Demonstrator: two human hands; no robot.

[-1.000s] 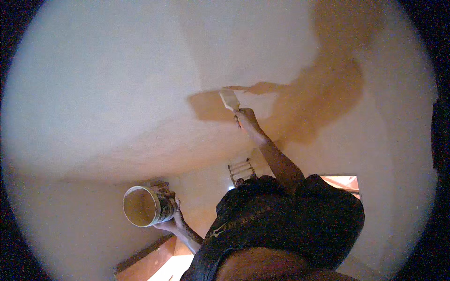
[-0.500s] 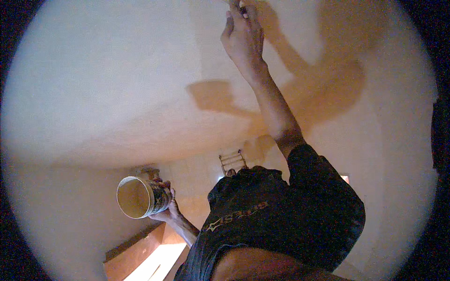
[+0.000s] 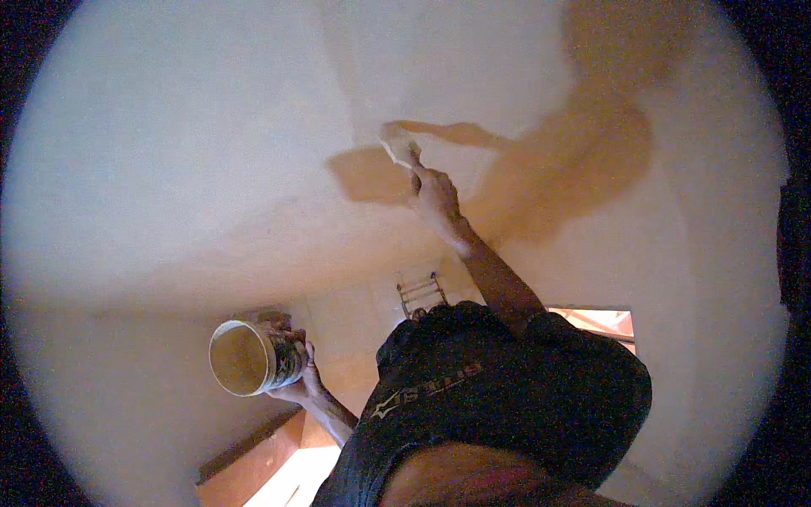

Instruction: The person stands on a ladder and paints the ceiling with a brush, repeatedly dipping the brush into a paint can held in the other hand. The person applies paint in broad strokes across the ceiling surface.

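The pale ceiling [image 3: 211,127] is spreading wide on every side of the brush [image 3: 397,148], with nothing hanging down in the way. The right hand [image 3: 435,198] is reaching up against it. The paint can [image 3: 249,357] is sitting low, well apart.

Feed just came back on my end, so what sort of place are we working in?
Probably a room being painted, seen looking up: a pale ceiling fills the view, the right hand holds a brush to it, and the left hand holds a paint can.
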